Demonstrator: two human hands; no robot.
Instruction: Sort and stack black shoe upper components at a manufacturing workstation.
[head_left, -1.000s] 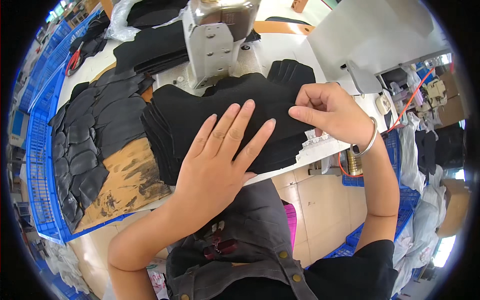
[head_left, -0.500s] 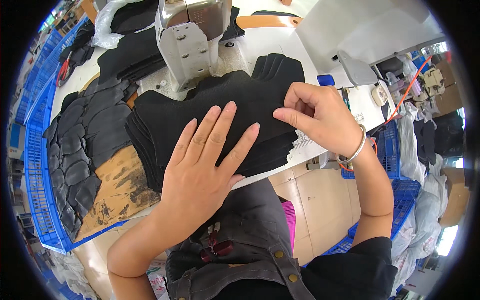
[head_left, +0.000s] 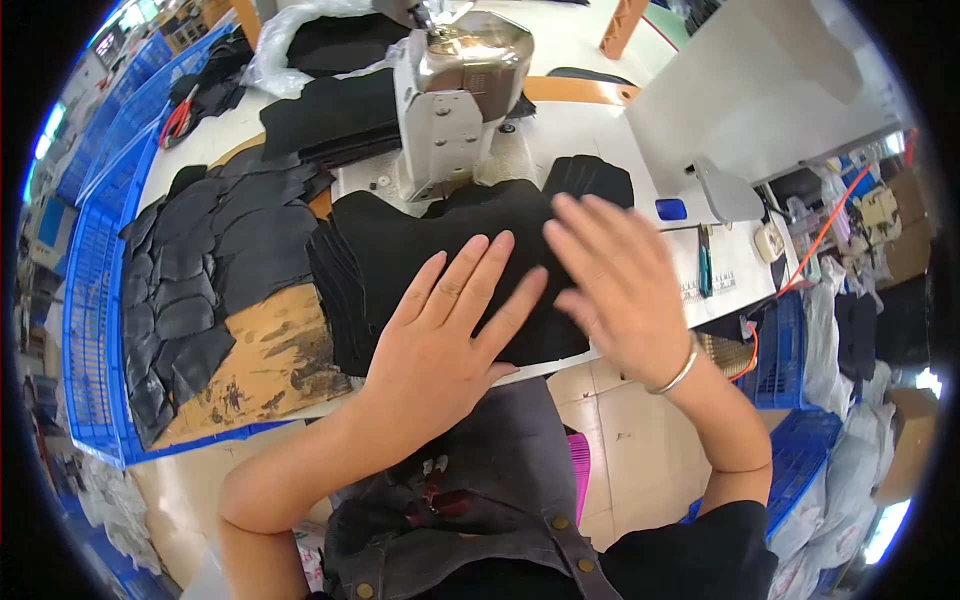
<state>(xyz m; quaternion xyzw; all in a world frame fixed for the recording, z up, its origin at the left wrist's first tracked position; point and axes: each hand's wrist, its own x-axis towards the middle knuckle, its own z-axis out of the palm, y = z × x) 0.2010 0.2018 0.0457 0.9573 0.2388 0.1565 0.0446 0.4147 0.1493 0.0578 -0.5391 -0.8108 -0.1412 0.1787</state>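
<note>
A stack of black fabric pieces [head_left: 400, 236] with wavy cut edges lies in front of me, its layers fanned at the left end. My left hand [head_left: 445, 325] rests flat on the top piece, fingers spread. Over the right part of the stack is my right hand [head_left: 625, 290], fingers stretched out and slightly blurred; whether it touches the fabric I cannot tell. Just beyond the stack stands the metal post of a sewing machine [head_left: 445, 140]. More black pieces [head_left: 590, 180] with rounded ends show at the stack's far right.
Overlapping black leather-like pieces [head_left: 250, 235] cover a stained brown board [head_left: 280, 345] at left, beside a blue plastic basket [head_left: 90, 330]. Red-handled scissors [head_left: 178, 122] lie at the far left. Green-handled snips [head_left: 705, 265] and a blue object [head_left: 671, 209] lie at right.
My right hand has gone from curled fingers with the thumb against the fabric to outstretched fingers. My left hand stays flat on the stack. The view has shifted, showing more of the machine.
</note>
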